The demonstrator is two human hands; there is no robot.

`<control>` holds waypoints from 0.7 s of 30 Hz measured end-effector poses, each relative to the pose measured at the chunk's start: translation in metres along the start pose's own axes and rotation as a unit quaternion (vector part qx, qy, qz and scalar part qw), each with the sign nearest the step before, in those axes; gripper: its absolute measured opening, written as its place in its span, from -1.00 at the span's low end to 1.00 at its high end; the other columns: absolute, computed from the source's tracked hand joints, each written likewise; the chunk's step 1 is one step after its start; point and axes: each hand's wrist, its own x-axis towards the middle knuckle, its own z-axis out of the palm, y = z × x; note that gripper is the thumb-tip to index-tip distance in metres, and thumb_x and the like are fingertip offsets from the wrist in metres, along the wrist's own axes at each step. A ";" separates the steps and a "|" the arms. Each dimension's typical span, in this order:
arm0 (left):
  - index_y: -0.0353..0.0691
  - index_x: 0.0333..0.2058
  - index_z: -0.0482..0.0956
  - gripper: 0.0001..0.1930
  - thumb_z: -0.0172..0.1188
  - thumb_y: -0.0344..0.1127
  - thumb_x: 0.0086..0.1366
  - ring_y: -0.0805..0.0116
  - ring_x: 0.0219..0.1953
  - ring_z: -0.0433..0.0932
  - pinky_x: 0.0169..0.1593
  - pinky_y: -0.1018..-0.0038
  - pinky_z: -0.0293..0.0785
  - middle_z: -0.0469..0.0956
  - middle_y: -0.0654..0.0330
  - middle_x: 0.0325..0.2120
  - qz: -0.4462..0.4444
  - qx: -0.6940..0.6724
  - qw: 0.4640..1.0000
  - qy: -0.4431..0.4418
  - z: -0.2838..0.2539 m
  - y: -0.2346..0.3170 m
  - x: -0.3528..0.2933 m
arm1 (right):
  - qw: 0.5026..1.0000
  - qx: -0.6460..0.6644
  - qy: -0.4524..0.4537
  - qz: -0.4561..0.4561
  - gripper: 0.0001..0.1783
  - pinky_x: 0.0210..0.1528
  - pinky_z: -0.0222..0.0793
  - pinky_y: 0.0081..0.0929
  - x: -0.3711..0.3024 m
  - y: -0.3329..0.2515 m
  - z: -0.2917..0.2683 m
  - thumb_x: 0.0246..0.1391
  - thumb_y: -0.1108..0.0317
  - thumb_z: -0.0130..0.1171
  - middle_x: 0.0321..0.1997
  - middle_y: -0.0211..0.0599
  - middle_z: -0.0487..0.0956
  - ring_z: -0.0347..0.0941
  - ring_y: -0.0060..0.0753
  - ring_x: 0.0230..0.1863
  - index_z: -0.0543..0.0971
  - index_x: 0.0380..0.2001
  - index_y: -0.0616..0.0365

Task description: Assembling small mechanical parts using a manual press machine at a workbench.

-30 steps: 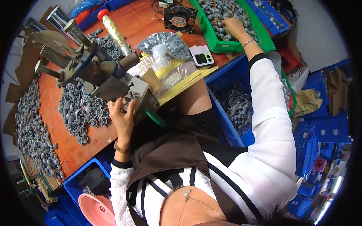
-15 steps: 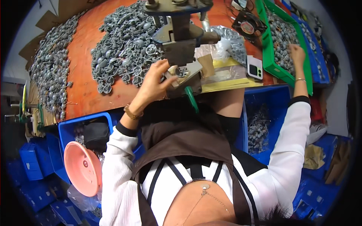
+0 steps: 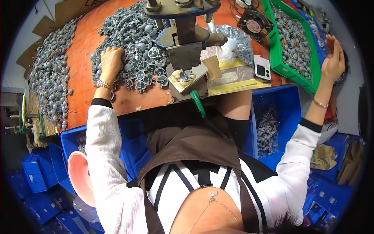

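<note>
My left hand (image 3: pixel 111 62) rests on the left side of a large heap of grey plastic cap-like parts (image 3: pixel 140 58), fingers curled down; what they hold, if anything, is hidden. To the right, my right hand (image 3: pixel 334 62) is raised past the outer edge of a green tray (image 3: pixel 281 66), its fingers stretched out and nothing visible in them. Small grey pieces with thin wires (image 3: pixel 292 39) fill that tray. Between my hands stands a metal bench press (image 3: pixel 186 54). On the block below its head sits a grey part (image 3: pixel 186 75), touched by neither hand.
A band of wired grey pieces (image 3: pixel 48 78) lies along the left of the orange tabletop (image 3: pixel 83 58). Right of the press are a phone (image 3: pixel 262 69), clear plastic bags (image 3: pixel 237 45) and a small black fan (image 3: pixel 255 25). A green handle (image 3: pixel 198 103) juts out below the block. Blue bins (image 3: pixel 278 91) and a pink basin (image 3: pixel 80 177) sit lower.
My left hand has left the press block and moved left onto the grey heap. My right hand has moved right, out of the green tray, and its fingers have straightened.
</note>
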 end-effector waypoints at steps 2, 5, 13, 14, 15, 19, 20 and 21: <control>-0.11 -0.31 0.61 -0.81 0.08 -0.42 0.10 0.21 -0.17 0.48 -0.09 0.31 0.35 0.56 0.20 -0.35 0.037 0.026 0.999 -0.011 0.000 0.002 0.005 | 0.999 -0.024 0.027 0.020 -0.76 -0.05 0.44 -0.52 -0.030 -0.016 -0.006 0.23 0.42 0.04 -0.18 -0.11 0.61 0.54 -0.35 -0.17 0.55 -0.16 0.41; -0.16 -0.33 0.59 -0.87 0.11 -0.43 0.13 0.17 -0.21 0.49 -0.10 0.28 0.37 0.56 0.17 -0.38 0.019 -0.022 0.999 0.045 0.004 0.002 0.006 | 0.991 -0.061 -0.110 0.048 -0.77 -0.24 0.35 -0.65 -0.086 -0.021 0.001 0.24 0.40 0.04 -0.35 -0.27 0.57 0.44 -0.56 -0.39 0.56 -0.20 0.36; -0.31 0.03 0.46 -0.67 0.10 -0.51 0.28 0.44 -0.15 0.54 -0.05 0.54 0.45 0.56 0.08 -0.07 -0.175 -0.887 0.427 0.004 -0.067 0.133 -0.059 | 0.797 0.073 -0.440 0.406 -0.88 -0.59 0.19 -0.73 -0.244 -0.071 0.108 0.07 0.47 0.17 -0.64 -0.44 0.50 0.38 -0.72 -0.62 0.63 -0.47 0.29; -0.32 0.04 0.45 -0.66 0.10 -0.53 0.27 0.40 -0.11 0.54 -0.01 0.53 0.45 0.53 0.04 -0.04 -0.179 -0.901 0.395 0.002 -0.071 0.150 -0.069 | 0.793 0.083 -0.436 0.418 -0.84 -0.63 0.12 -0.73 -0.253 -0.077 0.122 0.09 0.43 0.18 -0.67 -0.48 0.47 0.32 -0.77 -0.65 0.61 -0.51 0.27; -0.34 0.06 0.43 -0.64 0.11 -0.52 0.27 0.39 -0.07 0.53 0.01 0.53 0.45 0.53 0.02 -0.04 -0.183 -0.904 0.387 0.009 -0.074 0.165 -0.075 | 0.799 0.104 -0.418 0.419 -0.82 -0.62 0.10 -0.73 -0.264 -0.077 0.134 0.10 0.40 0.19 -0.68 -0.51 0.46 0.28 -0.78 -0.65 0.60 -0.54 0.25; -0.36 0.08 0.39 -0.62 0.11 -0.52 0.28 0.39 -0.04 0.52 0.03 0.53 0.44 0.53 0.02 -0.04 -0.176 -0.912 0.371 -0.001 -0.087 0.185 -0.085 | 0.816 0.146 -0.382 0.408 -0.74 -0.59 0.04 -0.73 -0.289 -0.066 0.157 0.13 0.35 0.18 -0.71 -0.58 0.40 0.20 -0.81 -0.66 0.55 -0.60 0.22; -0.37 0.09 0.39 -0.61 0.11 -0.52 0.28 0.39 -0.03 0.51 0.03 0.52 0.43 0.52 0.02 -0.03 -0.166 -0.907 0.386 0.007 -0.087 0.187 -0.086 | 0.816 0.146 -0.382 0.408 -0.74 -0.59 0.04 -0.73 -0.289 -0.064 0.159 0.13 0.35 0.18 -0.71 -0.58 0.40 0.20 -0.81 -0.66 0.55 -0.60 0.22; -0.38 0.09 0.38 -0.61 0.11 -0.54 0.28 0.39 -0.03 0.51 0.05 0.52 0.42 0.52 0.01 -0.04 -0.162 -0.899 0.408 0.008 -0.088 0.189 -0.086 | 0.810 0.139 -0.392 0.413 -0.73 -0.59 0.03 -0.73 -0.290 -0.063 0.159 0.13 0.34 0.18 -0.71 -0.59 0.38 0.19 -0.81 -0.66 0.54 -0.61 0.21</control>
